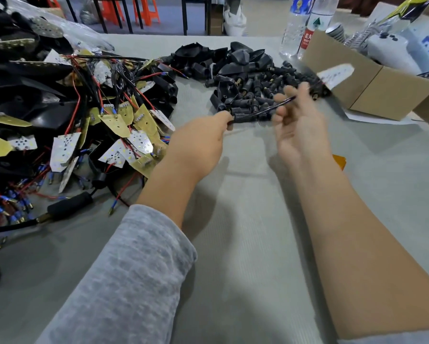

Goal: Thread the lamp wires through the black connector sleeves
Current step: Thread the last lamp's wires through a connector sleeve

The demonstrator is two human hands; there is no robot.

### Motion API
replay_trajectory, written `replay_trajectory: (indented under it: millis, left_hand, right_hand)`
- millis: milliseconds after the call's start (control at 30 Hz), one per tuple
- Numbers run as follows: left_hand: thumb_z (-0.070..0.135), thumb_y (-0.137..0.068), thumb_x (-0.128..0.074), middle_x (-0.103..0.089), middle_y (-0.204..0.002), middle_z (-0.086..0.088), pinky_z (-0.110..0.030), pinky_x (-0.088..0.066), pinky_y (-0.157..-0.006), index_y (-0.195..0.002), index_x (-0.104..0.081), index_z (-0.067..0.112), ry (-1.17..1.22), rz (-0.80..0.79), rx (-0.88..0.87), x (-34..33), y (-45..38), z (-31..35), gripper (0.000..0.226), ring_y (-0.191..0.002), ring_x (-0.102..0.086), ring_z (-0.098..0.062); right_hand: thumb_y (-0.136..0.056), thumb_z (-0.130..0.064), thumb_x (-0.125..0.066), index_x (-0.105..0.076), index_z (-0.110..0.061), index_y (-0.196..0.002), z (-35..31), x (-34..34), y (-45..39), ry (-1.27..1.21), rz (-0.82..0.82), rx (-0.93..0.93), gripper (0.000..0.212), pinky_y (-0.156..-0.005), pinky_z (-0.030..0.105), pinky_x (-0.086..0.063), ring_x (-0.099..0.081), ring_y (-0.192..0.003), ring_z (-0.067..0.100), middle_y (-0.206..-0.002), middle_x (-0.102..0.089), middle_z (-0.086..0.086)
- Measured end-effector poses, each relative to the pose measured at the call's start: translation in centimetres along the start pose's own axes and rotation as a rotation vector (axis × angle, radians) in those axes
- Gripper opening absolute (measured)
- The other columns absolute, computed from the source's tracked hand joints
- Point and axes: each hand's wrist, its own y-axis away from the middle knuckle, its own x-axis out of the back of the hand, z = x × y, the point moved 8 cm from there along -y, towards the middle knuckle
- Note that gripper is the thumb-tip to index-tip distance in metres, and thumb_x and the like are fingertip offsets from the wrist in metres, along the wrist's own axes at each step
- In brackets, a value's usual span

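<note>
My left hand (201, 140) pinches a black connector sleeve (242, 117) just above the grey table. A thin black lamp wire (281, 104) runs out of the sleeve up and to the right, through the curled fingers of my right hand (298, 125). The wire ends at a white LED lamp board (336, 75) that hangs blurred in the air beyond my right hand. Behind both hands lies a pile of loose black connector sleeves (260, 88).
A big heap of wired LED boards and black housings (67, 115) fills the left side. More black housings (223, 58) lie at the back. A cardboard box (372, 88) and two water bottles (300, 26) stand at the right. An orange piece (340, 161) lies by my right wrist.
</note>
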Motion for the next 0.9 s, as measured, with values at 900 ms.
replay_trajectory:
  millis: [900]
  left_hand:
    - [0.021, -0.097, -0.042, -0.066, -0.115, -0.008, -0.031, -0.046, -0.075, -0.115, -0.065, 0.010, -0.046, -0.366, 0.305, 1.4, -6.5, -2.3, 0.032, -0.093, -0.061, -0.029]
  right_hand:
    - [-0.105, -0.032, -0.039, -0.055, -0.007, -0.091, 2.7, -0.5, 0.2, 0.153, -0.014, -0.120, 0.032, -0.054, 0.024, -0.055, -0.072, -0.063, 0.019, -0.066, -0.072, 0.010]
